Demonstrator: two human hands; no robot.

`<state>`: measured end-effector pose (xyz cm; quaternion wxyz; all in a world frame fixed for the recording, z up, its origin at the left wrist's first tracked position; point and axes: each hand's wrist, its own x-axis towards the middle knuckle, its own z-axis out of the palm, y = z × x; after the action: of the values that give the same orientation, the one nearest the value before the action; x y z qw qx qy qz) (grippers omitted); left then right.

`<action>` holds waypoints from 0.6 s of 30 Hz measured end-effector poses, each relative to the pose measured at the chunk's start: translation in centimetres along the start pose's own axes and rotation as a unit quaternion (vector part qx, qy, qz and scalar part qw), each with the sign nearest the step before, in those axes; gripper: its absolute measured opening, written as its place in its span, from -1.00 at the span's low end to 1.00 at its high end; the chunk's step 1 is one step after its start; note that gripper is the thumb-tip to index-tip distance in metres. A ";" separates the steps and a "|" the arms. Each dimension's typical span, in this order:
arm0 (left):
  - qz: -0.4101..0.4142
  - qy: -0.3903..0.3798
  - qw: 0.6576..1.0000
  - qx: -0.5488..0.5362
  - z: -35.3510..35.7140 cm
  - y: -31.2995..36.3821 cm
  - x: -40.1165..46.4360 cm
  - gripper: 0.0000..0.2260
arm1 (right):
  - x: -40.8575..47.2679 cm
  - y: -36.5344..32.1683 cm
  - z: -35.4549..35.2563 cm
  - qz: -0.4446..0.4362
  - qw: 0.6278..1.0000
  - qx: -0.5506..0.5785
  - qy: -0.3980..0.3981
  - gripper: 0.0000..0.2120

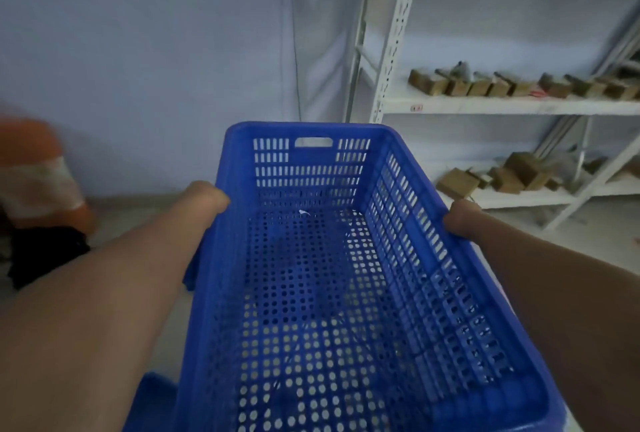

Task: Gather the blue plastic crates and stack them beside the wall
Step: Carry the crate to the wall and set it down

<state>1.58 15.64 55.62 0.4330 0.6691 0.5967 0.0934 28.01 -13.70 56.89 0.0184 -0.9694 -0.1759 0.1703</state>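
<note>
Blue perforated crate (311,293), empty, held off the floor by left hand (204,199) and right hand (462,220), fingers clamped on its long rims.

One blue crate (332,286), two hands, one shelving unit (394,50)

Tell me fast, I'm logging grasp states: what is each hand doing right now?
Left hand: closed on the left rim of the blue crate, holding it.
Right hand: closed on the crate's right rim, holding it.
</note>
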 end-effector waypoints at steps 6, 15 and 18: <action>0.074 0.054 0.995 -0.049 -8.9 7.9 -2.3 -0.58 | -3.9 -3.8 -10.1 0.001 0.997 0.046 0.056 -0.68; 0.097 0.137 0.979 -0.114 -14.1 15.5 -0.4 -0.56 | -2.6 -7.4 -17.2 -0.032 0.992 0.066 0.101 -0.77; 0.083 0.141 0.979 -0.121 -13.2 17.2 1.9 -0.60 | 0.9 -8.5 -17.7 -0.037 0.993 0.058 0.095 -0.76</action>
<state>5.95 25.00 74.80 0.4130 0.6393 0.5784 0.2934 31.86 -5.01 74.08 0.0971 -0.9714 -0.1988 0.0863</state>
